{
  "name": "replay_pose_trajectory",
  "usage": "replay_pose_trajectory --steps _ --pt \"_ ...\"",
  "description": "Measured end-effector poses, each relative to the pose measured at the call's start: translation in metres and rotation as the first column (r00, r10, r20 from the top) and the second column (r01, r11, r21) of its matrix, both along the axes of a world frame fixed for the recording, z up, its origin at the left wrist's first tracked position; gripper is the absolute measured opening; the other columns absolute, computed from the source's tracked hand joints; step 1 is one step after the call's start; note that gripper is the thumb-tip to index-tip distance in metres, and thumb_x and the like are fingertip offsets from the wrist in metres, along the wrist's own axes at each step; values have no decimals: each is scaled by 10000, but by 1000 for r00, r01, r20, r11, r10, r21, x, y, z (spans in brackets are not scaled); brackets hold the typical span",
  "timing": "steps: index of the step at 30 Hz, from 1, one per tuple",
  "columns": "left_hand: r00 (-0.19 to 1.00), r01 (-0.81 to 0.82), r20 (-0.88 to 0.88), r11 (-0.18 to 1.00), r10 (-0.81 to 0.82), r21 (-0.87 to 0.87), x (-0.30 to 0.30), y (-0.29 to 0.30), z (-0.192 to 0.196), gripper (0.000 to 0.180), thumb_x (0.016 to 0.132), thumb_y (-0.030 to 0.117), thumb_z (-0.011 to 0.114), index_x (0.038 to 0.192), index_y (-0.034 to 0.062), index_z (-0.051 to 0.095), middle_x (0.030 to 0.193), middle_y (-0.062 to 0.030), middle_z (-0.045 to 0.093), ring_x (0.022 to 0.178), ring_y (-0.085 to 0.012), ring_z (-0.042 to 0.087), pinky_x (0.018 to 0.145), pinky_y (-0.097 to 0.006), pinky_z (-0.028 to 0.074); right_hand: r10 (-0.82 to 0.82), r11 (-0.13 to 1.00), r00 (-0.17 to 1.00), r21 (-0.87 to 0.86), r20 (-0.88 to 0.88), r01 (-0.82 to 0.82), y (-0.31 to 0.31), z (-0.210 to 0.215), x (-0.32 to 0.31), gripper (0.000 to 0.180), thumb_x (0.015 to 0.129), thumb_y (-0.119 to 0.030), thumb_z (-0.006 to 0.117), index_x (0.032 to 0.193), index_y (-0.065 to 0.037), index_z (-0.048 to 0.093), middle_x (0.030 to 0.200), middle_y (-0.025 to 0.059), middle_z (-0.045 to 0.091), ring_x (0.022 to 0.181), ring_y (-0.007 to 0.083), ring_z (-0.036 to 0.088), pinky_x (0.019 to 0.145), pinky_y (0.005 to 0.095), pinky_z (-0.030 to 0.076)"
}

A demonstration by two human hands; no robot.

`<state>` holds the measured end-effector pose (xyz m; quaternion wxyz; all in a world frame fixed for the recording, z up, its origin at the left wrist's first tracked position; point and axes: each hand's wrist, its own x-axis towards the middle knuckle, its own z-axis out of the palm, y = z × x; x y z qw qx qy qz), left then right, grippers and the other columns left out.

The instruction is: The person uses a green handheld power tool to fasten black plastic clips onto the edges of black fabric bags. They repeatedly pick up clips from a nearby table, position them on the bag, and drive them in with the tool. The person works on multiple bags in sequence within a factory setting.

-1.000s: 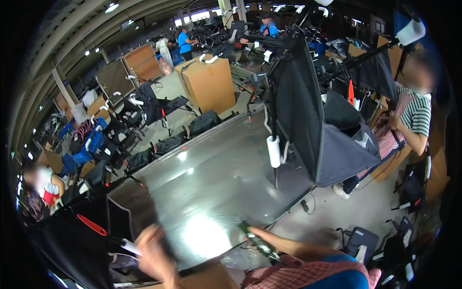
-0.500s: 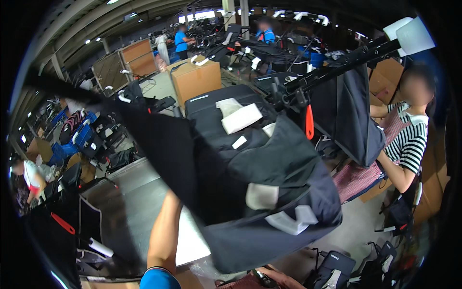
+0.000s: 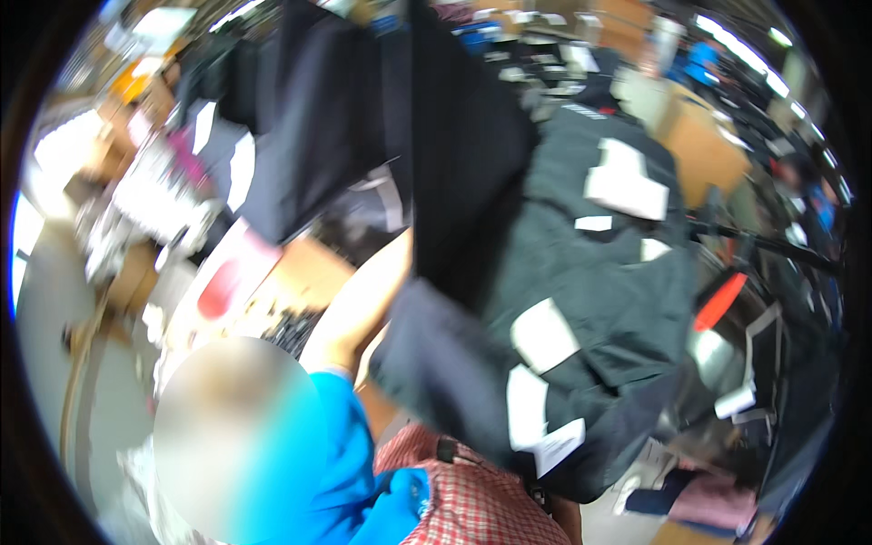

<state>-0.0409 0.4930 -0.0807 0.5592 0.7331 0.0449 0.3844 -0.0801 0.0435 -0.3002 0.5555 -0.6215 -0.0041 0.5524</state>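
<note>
A black fabric stroller seat [image 3: 609, 282] with white labels fills the middle and right of the head view, tilted close in front of me. My left forearm [image 3: 363, 300], in a blue sleeve, reaches up behind its black side panel [image 3: 463, 145]. The panel covers my left hand, so its fingers do not show. A sliver of my right forearm [image 3: 567, 520] appears under the seat's lower edge, beside my red checked apron [image 3: 495, 500]. The seat hides my right hand. White tags [image 3: 529, 404] hang at the seat's lower end.
More dark fabric [image 3: 327, 127] hangs upper left. Below it an open carton [image 3: 313, 265] stands near small black parts [image 3: 295, 331]. Crumpled clear plastic [image 3: 163, 195] lies at far left. A cardboard box [image 3: 713, 150], a red handle [image 3: 722, 302] and a person in blue [image 3: 702, 64] are at right.
My view has swung left, blurring the scene; the box and metal table have shifted right. The stroller seat has turned with me and now stands more upright in view.
</note>
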Motion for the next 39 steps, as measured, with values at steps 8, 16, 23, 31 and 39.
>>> replay_pose_trajectory --steps 8,16,23,31,39 --pt "996 -56 -60 990 65 127 -129 73 -40 285 879 95 550 1138 -18 586 759 -81 623 663 -155 578 626 -321 481 376 918 921 173 -103 -356 62 13 -77 571 804 -407 625 1216 -47 464 951 78 582 711 124 588 608 253 477" --pt "425 -369 -703 819 570 440 -350 36 -220 216 857 127 566 975 -13 681 848 -167 698 742 -273 689 721 -343 543 435 879 876 309 -207 -364 114 51 -100 822 710 -555 748 1240 -21 416 926 100 550 616 168 584 510 265 468" --pt "233 -329 -493 545 838 771 -345 30 -265 144 791 179 655 883 75 695 953 -122 620 954 -318 570 800 -409 501 460 872 856 306 -239 -383 115 50 -101 991 654 -486 828 1380 -54 309 897 119 560 590 191 593 506 282 467" --pt "452 -651 -656 727 604 220 -346 -3 -210 147 917 129 539 872 1 596 786 -98 624 726 -199 603 698 -338 493 587 788 771 393 -248 -474 136 69 -103 1059 642 -447 849 1429 -52 261 894 105 582 631 174 608 559 277 488" --pt "978 -205 -208 363 32 -909 -349 -100 -125 149 939 173 594 947 26 569 854 -207 664 729 -227 682 638 -295 597 765 486 624 493 160 -721 150 63 -105 1166 628 -427 851 1484 -19 173 936 94 625 757 176 630 751 337 508"
